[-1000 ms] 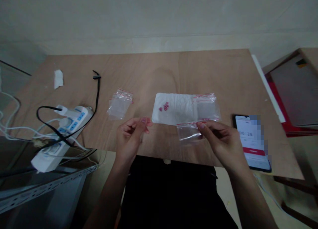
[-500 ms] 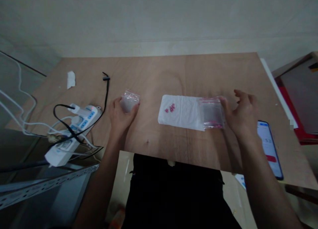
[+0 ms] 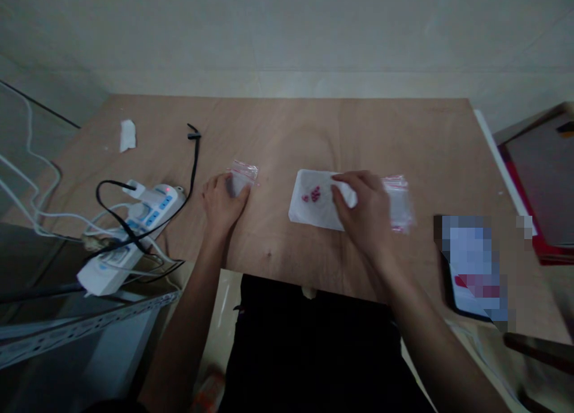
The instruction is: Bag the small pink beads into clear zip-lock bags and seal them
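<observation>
My left hand (image 3: 224,202) rests on the table with thumb and fingers curled around a small clear zip bag (image 3: 243,175) with a red seal line. My right hand (image 3: 365,207) hovers over a folded white paper (image 3: 298,213), its thumb and index finger slightly apart with nothing visible between the tips. Several small pink beads (image 3: 315,193) lie on the paper, just left of those fingertips. A stack of clear zip bags (image 3: 399,202) lies at the paper's right end, partly covered by my right hand.
A white power strip (image 3: 155,213) with tangled cables is at the table's left. A black cable tip (image 3: 194,136) and a white scrap (image 3: 128,135) lie further back. At the right lies a phone (image 3: 470,257), partly blurred out; red-edged folders (image 3: 540,186) stand beyond the table edge.
My right hand has moved left from the stack of zip bags to above the white paper, and its fingers have drawn closer together. My left hand stays at the small zip bag.
</observation>
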`<state>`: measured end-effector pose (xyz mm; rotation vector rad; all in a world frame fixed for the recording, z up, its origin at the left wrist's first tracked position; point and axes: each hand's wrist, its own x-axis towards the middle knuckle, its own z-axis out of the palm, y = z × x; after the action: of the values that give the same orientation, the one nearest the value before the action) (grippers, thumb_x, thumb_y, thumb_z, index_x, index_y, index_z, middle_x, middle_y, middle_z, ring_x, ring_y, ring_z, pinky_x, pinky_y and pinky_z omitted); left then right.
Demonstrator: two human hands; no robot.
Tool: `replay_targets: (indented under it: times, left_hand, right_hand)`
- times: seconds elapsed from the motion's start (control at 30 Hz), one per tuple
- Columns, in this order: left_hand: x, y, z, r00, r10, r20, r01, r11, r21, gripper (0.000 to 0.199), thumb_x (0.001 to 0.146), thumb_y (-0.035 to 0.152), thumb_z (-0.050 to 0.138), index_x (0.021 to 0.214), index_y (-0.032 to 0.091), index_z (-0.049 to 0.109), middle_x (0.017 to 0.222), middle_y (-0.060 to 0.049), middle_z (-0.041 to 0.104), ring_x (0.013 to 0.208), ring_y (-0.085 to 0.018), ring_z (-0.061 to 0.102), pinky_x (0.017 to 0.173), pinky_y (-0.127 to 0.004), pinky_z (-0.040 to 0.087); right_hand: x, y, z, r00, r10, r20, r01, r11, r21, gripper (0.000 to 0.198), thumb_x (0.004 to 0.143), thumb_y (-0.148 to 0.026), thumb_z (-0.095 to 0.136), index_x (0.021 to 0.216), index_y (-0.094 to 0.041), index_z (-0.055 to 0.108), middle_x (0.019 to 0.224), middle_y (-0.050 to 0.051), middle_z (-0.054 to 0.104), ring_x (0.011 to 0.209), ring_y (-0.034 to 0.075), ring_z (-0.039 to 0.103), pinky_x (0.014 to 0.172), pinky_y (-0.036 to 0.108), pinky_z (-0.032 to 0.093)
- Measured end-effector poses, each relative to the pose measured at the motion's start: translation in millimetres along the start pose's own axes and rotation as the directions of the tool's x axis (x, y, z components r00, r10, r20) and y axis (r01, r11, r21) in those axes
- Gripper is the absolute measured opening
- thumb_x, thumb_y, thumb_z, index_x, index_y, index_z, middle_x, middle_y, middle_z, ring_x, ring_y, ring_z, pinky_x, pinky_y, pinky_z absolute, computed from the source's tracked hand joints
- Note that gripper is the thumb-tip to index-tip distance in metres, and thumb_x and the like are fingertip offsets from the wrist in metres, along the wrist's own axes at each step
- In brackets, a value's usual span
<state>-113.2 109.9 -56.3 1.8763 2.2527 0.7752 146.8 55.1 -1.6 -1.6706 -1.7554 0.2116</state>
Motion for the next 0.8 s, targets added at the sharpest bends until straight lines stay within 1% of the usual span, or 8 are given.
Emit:
replay_targets:
  times: [0.07,0.13,0.23,0.3,0.47,0.6,0.7,0.8]
  left_hand:
    - [-3,-2,4,1.0,-0.01,-0.024,0.01,1.0,0.008,0.046,0.078,0.045,0.064,0.115,0.018,0.061,0.124,-0.015,0.063,0.122,-0.035,0.052,0.105,-0.052,0.037]
    - [-4,-4,7,0.999,-0.01,-0.044,0.011,1.0,0.005,0.047,0.078,0.044,0.063,0.117,0.017,0.06,0.125,-0.015,0.062,0.121,-0.034,0.052,0.106,-0.05,0.036]
    - [-5,-6,9,0.999,0.0,-0.049,-0.001,1.0,-0.006,0.05,0.079,0.043,0.063,0.12,0.015,0.059,0.127,-0.016,0.061,0.122,-0.033,0.051,0.107,-0.047,0.034]
    - [-5,-6,10,0.999,0.004,-0.036,-0.004,1.0,-0.01,0.05,0.08,0.043,0.063,0.121,0.015,0.059,0.128,-0.016,0.06,0.124,-0.033,0.05,0.108,-0.047,0.034]
    - [-5,-7,10,0.999,0.003,-0.042,-0.002,1.0,0.008,0.052,0.08,0.045,0.063,0.122,0.015,0.059,0.128,-0.015,0.06,0.122,-0.033,0.051,0.108,-0.046,0.033]
    - [-5,-7,11,0.998,0.018,-0.053,-0.017,1.0,0.007,0.053,0.08,0.044,0.063,0.122,0.013,0.06,0.128,-0.016,0.061,0.123,-0.034,0.051,0.108,-0.046,0.034]
    - [-6,-5,8,0.999,0.008,-0.042,-0.007,1.0,0.009,0.052,0.08,0.044,0.064,0.122,0.014,0.059,0.128,-0.016,0.061,0.124,-0.033,0.051,0.108,-0.046,0.034]
    - [-8,-1,2,1.0,0.001,-0.021,-0.001,1.0,0.021,0.056,0.078,0.049,0.065,0.122,0.015,0.058,0.128,-0.016,0.061,0.124,-0.034,0.051,0.108,-0.048,0.034]
  right_hand:
    - [12,-34,29,0.962,-0.088,0.259,0.084,0.996,0.028,0.026,0.094,-0.023,0.049,0.104,-0.017,0.071,0.104,0.014,0.069,0.101,0.026,0.061,0.09,0.04,0.047]
    - [25,-60,59,0.905,-0.081,0.417,0.123,0.99,-0.075,0.03,0.096,-0.022,0.045,0.112,-0.014,0.069,0.115,0.016,0.067,0.109,0.028,0.058,0.09,0.04,0.046]
    - [40,-75,92,0.882,-0.085,0.464,0.15,0.983,-0.105,0.031,0.095,-0.015,0.043,0.112,-0.008,0.068,0.118,0.021,0.064,0.112,0.029,0.057,0.092,0.041,0.045]
    - [42,-73,103,0.872,-0.099,0.48,0.169,0.98,-0.104,0.035,0.094,-0.008,0.038,0.108,-0.008,0.069,0.115,0.021,0.066,0.109,0.028,0.059,0.092,0.039,0.045]
    - [38,-68,105,0.853,-0.129,0.505,0.199,0.976,-0.088,0.04,0.092,-0.002,0.033,0.109,-0.01,0.069,0.113,0.019,0.067,0.108,0.027,0.061,0.091,0.035,0.047]
    - [38,-74,101,0.862,-0.133,0.49,0.186,0.981,-0.062,0.041,0.089,0.002,0.034,0.108,-0.006,0.07,0.11,0.021,0.068,0.104,0.027,0.063,0.089,0.034,0.048]
    - [35,-64,87,0.887,-0.141,0.439,0.169,0.985,-0.026,0.04,0.089,0.001,0.038,0.111,-0.011,0.069,0.11,0.016,0.07,0.102,0.023,0.065,0.088,0.031,0.049]
    - [26,-33,60,0.937,-0.087,0.337,0.101,0.995,-0.023,0.037,0.092,-0.007,0.041,0.12,-0.013,0.065,0.109,0.014,0.07,0.098,0.022,0.066,0.084,0.032,0.05]
